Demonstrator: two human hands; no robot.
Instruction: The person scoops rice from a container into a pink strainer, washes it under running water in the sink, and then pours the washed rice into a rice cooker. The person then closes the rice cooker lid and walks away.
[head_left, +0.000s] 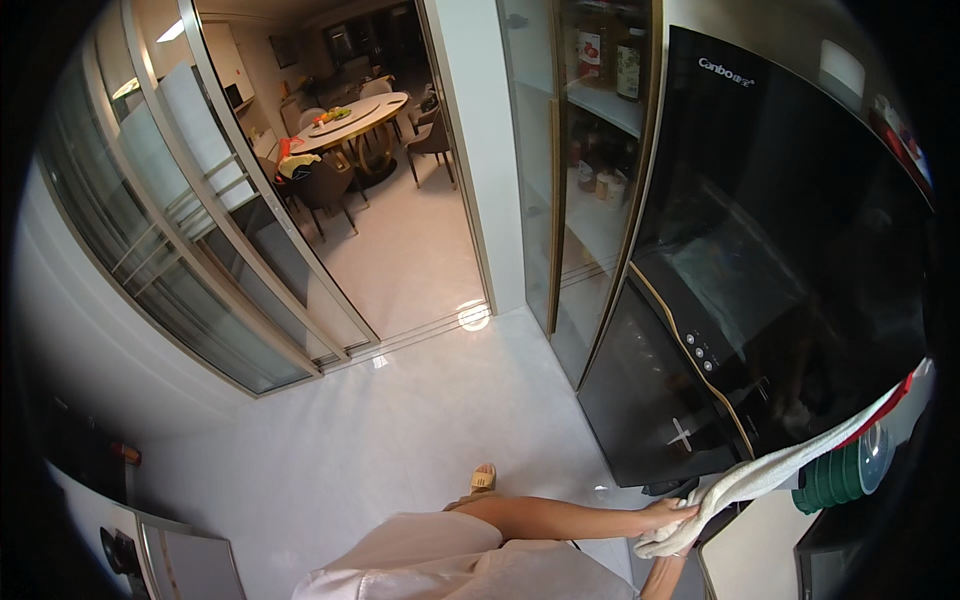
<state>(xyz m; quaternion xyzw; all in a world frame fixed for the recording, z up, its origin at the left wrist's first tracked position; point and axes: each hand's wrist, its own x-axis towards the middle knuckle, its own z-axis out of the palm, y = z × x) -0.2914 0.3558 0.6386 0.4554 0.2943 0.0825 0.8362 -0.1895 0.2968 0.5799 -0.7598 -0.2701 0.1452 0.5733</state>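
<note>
A long white towel (757, 472) with a red strip near its upper end stretches slantwise from the right rim down to my hands. My left hand (667, 514) closes around its lower part, where the cloth is bunched. Against the same bunched cloth is my right hand (688, 544), its fingers mostly covered by the towel; a thin band circles that wrist. Behind the towel stands a black Canbo cabinet (780, 165) with round buttons. Just below the towel's upper half are green ribbed containers (836, 476) with a clear lid or bowl.
A glass-fronted cupboard (536, 187) with bottles stands beside the black cabinet. Sliding glass doors (217, 225) frame an opening to a room with a round table (390, 105) and chairs. Pale glossy floor (360, 435) lies before me. A light counter (750, 551) is at the lower right.
</note>
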